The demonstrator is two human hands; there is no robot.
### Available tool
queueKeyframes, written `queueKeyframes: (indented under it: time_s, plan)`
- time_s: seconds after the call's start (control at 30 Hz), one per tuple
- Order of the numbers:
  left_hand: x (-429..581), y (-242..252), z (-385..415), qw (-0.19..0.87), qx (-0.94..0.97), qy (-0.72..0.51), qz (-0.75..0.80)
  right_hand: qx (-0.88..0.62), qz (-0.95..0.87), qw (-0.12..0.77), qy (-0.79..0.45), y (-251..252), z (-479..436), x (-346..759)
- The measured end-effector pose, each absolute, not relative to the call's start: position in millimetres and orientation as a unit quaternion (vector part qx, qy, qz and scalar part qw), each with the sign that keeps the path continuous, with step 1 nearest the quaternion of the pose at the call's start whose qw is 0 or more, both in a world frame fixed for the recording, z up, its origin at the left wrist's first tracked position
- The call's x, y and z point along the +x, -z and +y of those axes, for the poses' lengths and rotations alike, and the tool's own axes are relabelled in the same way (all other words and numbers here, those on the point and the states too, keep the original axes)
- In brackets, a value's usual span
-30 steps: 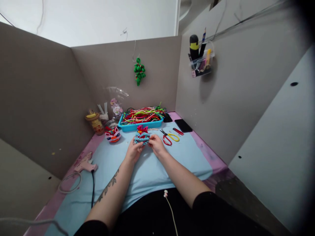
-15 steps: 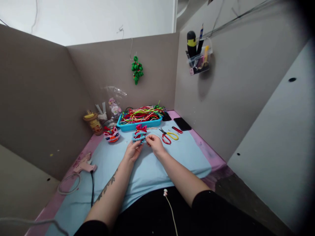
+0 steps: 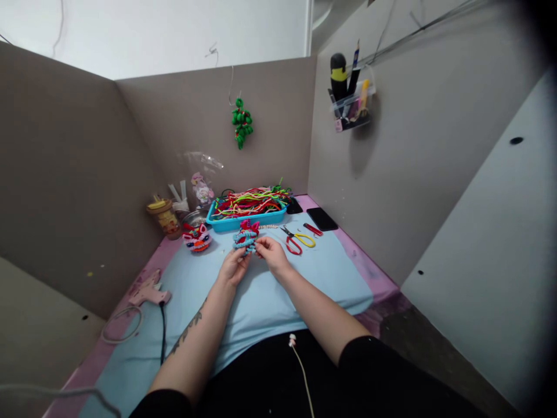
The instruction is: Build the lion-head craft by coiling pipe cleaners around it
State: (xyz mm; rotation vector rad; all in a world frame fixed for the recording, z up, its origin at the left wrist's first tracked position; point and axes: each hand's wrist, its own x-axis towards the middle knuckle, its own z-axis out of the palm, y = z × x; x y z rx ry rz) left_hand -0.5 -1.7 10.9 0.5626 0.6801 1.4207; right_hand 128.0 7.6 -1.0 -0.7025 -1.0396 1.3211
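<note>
Above the cloth I hold a light-blue and red pipe-cleaner figure [image 3: 245, 237] with a magenta top. My left hand [image 3: 235, 266] is closed on its lower left side, thumb in front. At its right edge, the fingertips of my right hand [image 3: 270, 253] are pinched together on its light-blue part; the exact bit between them is too small to make out. A similar pink, red and orange pipe-cleaner head [image 3: 197, 238] sits to the left. Just right of my right hand lie scissors [image 3: 297, 238] with one red and one yellow handle.
Behind the figure stands a blue tray [image 3: 248, 222] heaped with pipe cleaners. A red-handled tool [image 3: 313, 230] and a black phone [image 3: 322, 219] lie at right. On the left are a pink glue gun [image 3: 150, 292] with its cord, a cup [image 3: 166, 217] and a metal bowl [image 3: 195, 218].
My right fingertips have shifted slightly left and closer against the light-blue part. My left hand keeps its hold, and the other objects stay in place.
</note>
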Motion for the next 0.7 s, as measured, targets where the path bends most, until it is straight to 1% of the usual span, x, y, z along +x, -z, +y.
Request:
queueKeyframes:
  time_s: [0.27, 0.37, 0.53, 0.7]
  plan:
    - [-1, -10, -5, 0.646, 0.321, -0.628, 0.292, -0.267, -0.434, 0.571, -0.643, -9, -2, 130]
    - [-2, -9, -3, 0.639, 0.327, -0.632, 0.291, -0.269, -0.423, 0.559, -0.66, -10, -2, 131]
    - [-3, -10, -3, 0.64, 0.328, -0.637, 0.278, -0.247, -0.371, 0.563, -0.696, -11, -3, 132]
    - [-2, -13, -5, 0.637, 0.326, -0.643, 0.274, -0.251, -0.372, 0.531, -0.719, -12, -4, 133]
